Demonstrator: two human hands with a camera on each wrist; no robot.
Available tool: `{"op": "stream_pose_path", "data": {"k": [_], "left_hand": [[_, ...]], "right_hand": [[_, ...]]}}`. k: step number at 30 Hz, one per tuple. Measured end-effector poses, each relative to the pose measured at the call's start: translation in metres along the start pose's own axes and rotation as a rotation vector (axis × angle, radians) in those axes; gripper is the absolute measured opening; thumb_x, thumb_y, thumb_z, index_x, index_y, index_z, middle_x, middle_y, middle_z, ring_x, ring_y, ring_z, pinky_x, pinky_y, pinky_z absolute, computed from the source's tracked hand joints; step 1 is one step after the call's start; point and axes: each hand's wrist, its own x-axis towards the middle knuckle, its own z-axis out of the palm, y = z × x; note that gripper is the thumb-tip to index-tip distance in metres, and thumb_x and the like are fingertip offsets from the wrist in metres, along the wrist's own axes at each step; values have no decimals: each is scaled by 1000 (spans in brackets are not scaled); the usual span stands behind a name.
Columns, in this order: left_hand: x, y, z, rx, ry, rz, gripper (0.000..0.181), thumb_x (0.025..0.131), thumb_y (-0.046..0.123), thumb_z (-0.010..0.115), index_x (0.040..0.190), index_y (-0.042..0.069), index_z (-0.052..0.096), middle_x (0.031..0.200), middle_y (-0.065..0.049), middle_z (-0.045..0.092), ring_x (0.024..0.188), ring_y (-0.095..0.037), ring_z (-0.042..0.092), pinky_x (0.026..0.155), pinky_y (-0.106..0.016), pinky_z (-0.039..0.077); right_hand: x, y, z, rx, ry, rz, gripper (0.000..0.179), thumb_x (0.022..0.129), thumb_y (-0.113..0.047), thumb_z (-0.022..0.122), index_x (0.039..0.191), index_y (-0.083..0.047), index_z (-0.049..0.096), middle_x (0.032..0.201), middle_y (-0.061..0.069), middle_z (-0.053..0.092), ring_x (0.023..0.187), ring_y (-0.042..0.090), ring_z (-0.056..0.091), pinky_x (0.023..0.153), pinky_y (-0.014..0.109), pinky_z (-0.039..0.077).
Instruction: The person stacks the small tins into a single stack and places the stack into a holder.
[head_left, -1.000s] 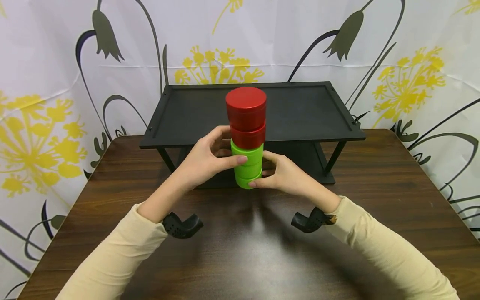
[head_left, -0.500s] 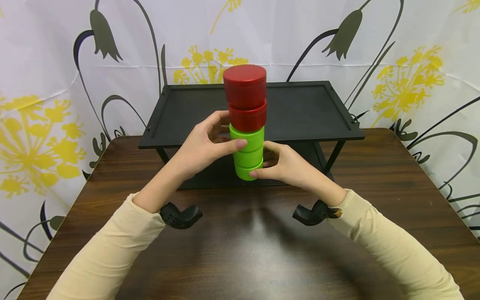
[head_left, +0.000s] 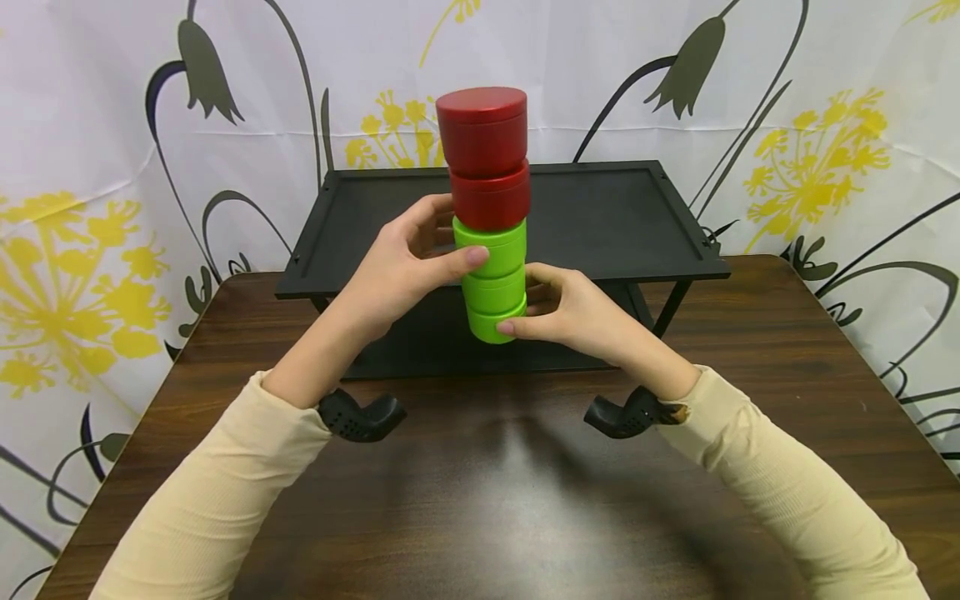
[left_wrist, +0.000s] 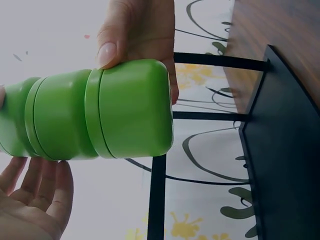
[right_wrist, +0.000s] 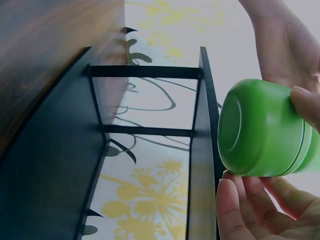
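A tall stack of round lidded jars is held up over the table, its top leaning slightly left. Two red jars, the upper red jar (head_left: 483, 133) and the lower red jar (head_left: 491, 200), sit above three green jars (head_left: 495, 296). My left hand (head_left: 393, 271) grips the uppermost green jar from the left, thumb across its front. Around the bottom green jar (left_wrist: 137, 110) is my right hand (head_left: 581, 317), its thumb low on the front. The right wrist view shows the rounded base of that jar (right_wrist: 265, 130), with nothing under it. The left fingers are partly hidden behind the stack.
Behind the stack stands a black two-tier shelf (head_left: 607, 225) with a rimmed top and slanted legs. It rests on a dark wooden table (head_left: 495, 500). A patterned flower curtain (head_left: 570, 75) hangs beyond. Black wrist mounts (head_left: 360, 417) stick out under both wrists.
Both hands have raised the stack steadily, so its top now overlaps the curtain above the shelf's back edge. It also leans a little more left. The grip looks the same.
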Motion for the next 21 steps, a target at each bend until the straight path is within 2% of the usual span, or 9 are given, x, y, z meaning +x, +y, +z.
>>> {"op": "stream_pose_path", "data": {"k": [5,21], "left_hand": [[5,3,-2,-15,19,1,54,90,20,61,140,17,43,133,-4,54,121,-20,52,99,-46,50],[20,15,-5,-71,58,10,53,90,20,61,140,17,45,132,-7,54,119,-20,53,103,-41,46]], "right_hand": [[2,-3,-4,13,4,5,51,84,-21,73,129,-11,53,117,7,64,105,21,64,85,35,55],[15,-11,-17,31,49,-6,51,83,-18,74,129,-9,55,119,9,64,107,22,63,89,37,54]]}}
